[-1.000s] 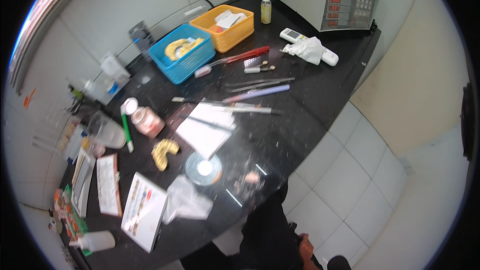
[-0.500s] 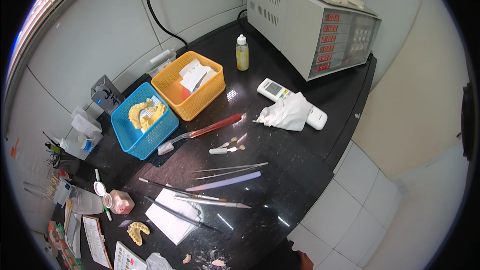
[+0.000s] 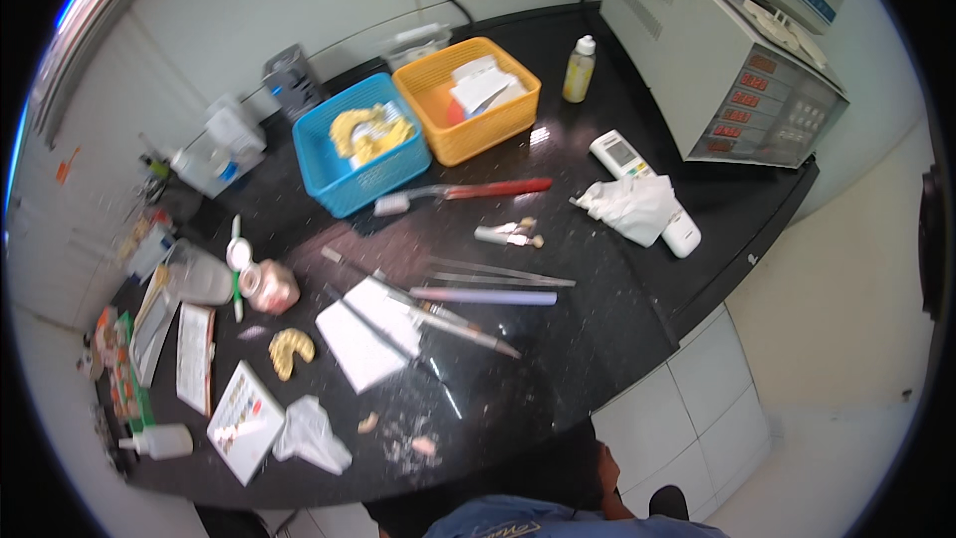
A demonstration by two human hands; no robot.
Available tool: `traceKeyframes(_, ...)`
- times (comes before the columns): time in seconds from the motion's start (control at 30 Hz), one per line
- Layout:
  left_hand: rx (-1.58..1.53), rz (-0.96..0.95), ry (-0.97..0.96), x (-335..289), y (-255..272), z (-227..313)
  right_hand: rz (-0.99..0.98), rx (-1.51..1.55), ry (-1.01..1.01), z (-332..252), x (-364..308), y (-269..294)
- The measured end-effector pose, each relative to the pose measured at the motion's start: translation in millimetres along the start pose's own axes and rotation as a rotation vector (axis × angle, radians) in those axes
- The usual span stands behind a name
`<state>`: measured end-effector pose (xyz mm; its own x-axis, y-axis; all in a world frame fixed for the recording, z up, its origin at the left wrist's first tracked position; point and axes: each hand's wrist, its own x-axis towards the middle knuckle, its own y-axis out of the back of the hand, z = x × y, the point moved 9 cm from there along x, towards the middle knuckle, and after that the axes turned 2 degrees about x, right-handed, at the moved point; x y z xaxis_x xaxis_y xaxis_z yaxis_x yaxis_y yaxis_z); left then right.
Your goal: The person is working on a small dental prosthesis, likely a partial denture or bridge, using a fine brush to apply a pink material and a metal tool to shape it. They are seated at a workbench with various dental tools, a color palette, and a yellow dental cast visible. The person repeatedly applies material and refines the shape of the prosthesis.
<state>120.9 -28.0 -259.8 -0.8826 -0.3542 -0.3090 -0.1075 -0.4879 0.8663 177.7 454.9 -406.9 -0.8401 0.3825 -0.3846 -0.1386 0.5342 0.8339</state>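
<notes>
My right hand (image 3: 605, 466) hangs low beside my lap, off the bench edge; its fingers cannot be made out. My left hand is out of view. Nearest on the black bench lie a small pink piece (image 3: 424, 445) amid white powder and a tan piece (image 3: 368, 423). A yellow horseshoe-shaped dental cast (image 3: 290, 353) lies left of a white paper pad (image 3: 351, 364). Slim brushes and a dark-handled tool (image 3: 373, 324) cross the pad. Beyond it are thin metal tweezers (image 3: 503, 277), a lilac strip (image 3: 488, 296) and tooth-shade tabs (image 3: 510, 234).
A blue basket (image 3: 368, 185) holding yellow casts stands beside an orange basket (image 3: 488, 140). A red-handled toothbrush (image 3: 498, 189), a remote (image 3: 680, 236) under crumpled tissue, a dropper bottle (image 3: 579, 70) and a grey machine (image 3: 687, 60) lie beyond. Left are a pink-filled jar (image 3: 269, 286) and crumpled plastic (image 3: 311, 435).
The view has tipped down and shifted left, so the bench contents sit higher and farther right. My lap, blue shirt and the bench's near edge now show. The bench items look unmoved.
</notes>
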Motion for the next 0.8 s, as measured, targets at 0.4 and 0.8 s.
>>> traceKeyframes(0.4, -0.036, -0.02, 0.14, -58, -18, -18, -0.033, 0.11, -0.323, 35, 7, 22)
traceKeyframes(0.8, 0.023, -0.114, 0.246, -21, 3, -9, -0.039, 0.007, -0.348, 11, 10, 46)
